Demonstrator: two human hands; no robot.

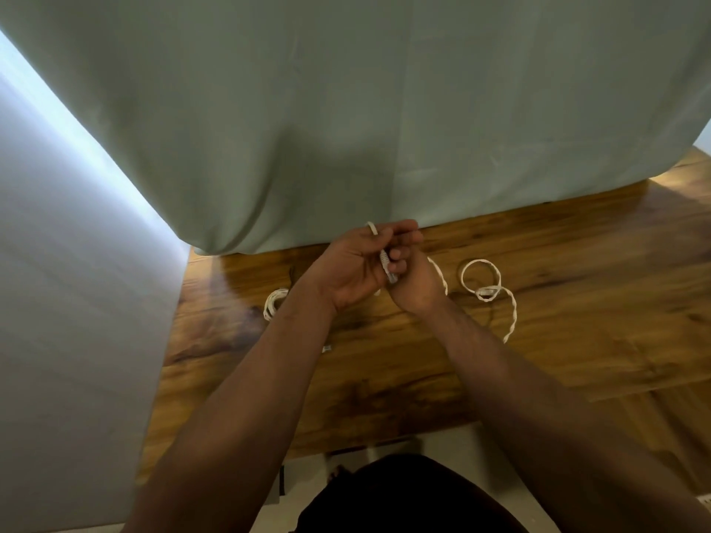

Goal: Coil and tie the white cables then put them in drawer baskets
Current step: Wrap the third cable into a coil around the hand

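Both my hands meet over the far middle of the wooden table point(423, 363). My left hand point(354, 267) grips a white cable point(372, 227), a loop of which sticks out above its fingers. My right hand point(413, 271) pinches the cable's clear plug end point(386, 263) between the two hands. From under my right hand the same white cable runs right across the table as a twisted length with a round loop point(481, 278). A second white cable point(274, 303) lies coiled on the table to the left, partly hidden by my left forearm.
A grey-green cloth point(346, 128) hangs down over the table's far edge, just behind my hands. A pale wall point(57, 302) stands along the left side. A small white piece point(327, 348) lies on the table by my left forearm. No drawer baskets are in view.
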